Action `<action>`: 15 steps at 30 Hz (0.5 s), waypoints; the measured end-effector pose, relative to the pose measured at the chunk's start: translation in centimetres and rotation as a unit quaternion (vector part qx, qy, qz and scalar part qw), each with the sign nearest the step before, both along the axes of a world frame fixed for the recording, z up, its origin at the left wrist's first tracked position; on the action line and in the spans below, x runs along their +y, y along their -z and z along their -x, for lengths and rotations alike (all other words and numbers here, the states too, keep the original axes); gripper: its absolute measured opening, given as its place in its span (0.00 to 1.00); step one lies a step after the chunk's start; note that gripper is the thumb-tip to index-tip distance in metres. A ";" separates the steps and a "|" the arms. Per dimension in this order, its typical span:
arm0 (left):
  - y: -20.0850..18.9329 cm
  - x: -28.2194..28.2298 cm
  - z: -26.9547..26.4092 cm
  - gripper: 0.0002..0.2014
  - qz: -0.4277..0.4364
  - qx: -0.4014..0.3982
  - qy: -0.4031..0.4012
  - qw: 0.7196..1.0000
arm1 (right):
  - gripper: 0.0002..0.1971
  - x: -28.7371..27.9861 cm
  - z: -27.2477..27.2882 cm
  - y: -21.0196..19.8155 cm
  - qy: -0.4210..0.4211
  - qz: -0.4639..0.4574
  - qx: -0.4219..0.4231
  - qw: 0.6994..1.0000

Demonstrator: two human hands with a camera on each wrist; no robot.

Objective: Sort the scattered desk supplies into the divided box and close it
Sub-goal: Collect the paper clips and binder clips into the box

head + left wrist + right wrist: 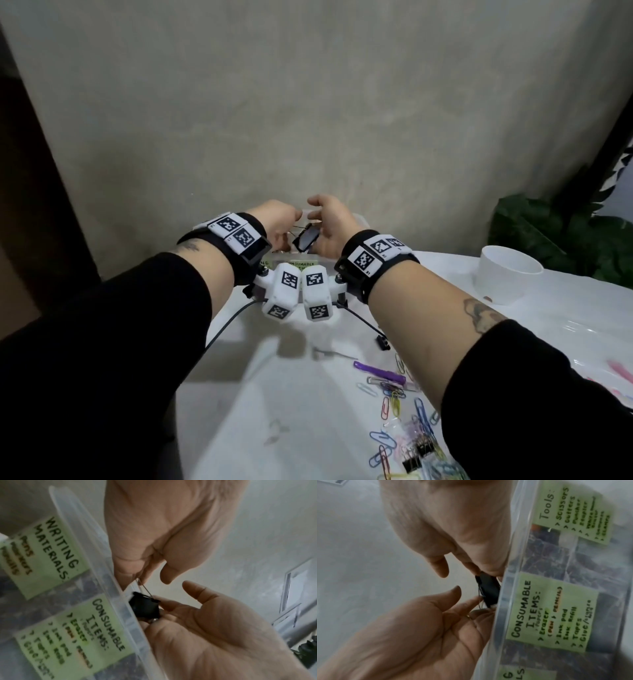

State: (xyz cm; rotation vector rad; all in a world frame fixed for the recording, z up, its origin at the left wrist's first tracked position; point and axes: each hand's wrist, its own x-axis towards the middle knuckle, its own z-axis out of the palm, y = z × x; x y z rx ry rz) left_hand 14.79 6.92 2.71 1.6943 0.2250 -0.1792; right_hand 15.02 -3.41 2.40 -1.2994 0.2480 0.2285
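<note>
- Left hand (pixel 279 222) pinches the wire handles of a large black metal binder clip (pixel 307 237); right hand (pixel 330 224) grasps the clip's body
- Clip held above the translucent plastic divided box (pixel 96 555) at twelve o'clock; green paper labels (pixel 551 615) on its wall
- Coloured paper clips (pixel 394 404) scattered at five o'clock on the white table (pixel 291 411)

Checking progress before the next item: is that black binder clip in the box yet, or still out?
Out. Both hands hold the black binder clip above the box; the left hand pinches its wire handle.

Probably a home desk corner, plastic-covered table (pixel 513 329), plain wall (pixel 308 102), houseplant (pixel 555 236)
</note>
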 end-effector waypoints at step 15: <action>2.5 -1.7 6.2 0.12 -0.136 -0.058 0.222 0.964 | 0.06 -12.4 4.5 3.0 0.132 0.294 -0.132 0.938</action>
